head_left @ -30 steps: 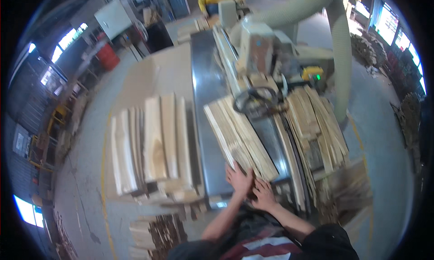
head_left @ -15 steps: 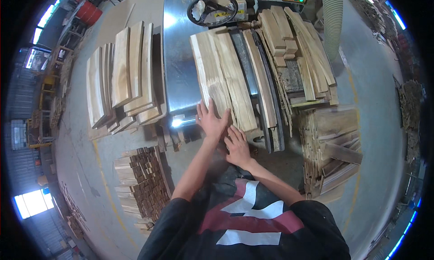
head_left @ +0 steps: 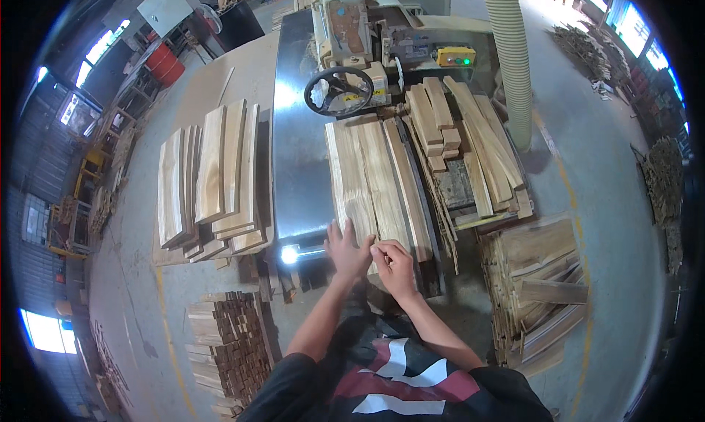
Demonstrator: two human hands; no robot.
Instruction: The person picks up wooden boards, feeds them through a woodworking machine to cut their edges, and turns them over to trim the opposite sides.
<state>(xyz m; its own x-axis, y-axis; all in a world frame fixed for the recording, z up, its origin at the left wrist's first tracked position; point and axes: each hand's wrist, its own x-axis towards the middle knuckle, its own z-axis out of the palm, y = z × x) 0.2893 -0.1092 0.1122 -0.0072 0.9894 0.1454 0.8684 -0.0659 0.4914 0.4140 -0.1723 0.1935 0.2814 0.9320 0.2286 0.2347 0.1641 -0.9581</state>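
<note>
Black handwheel [head_left: 341, 88] (spoked) stands beyond the wood [head_left: 360, 172] at both hands [head_left: 349, 257].

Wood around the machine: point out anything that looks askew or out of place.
In the lower-right pile, a short board lies crosswise over slanting ones, so it looks askew. A thin strip lies alone on the brown tabletop, away from the stacked planks.
</note>
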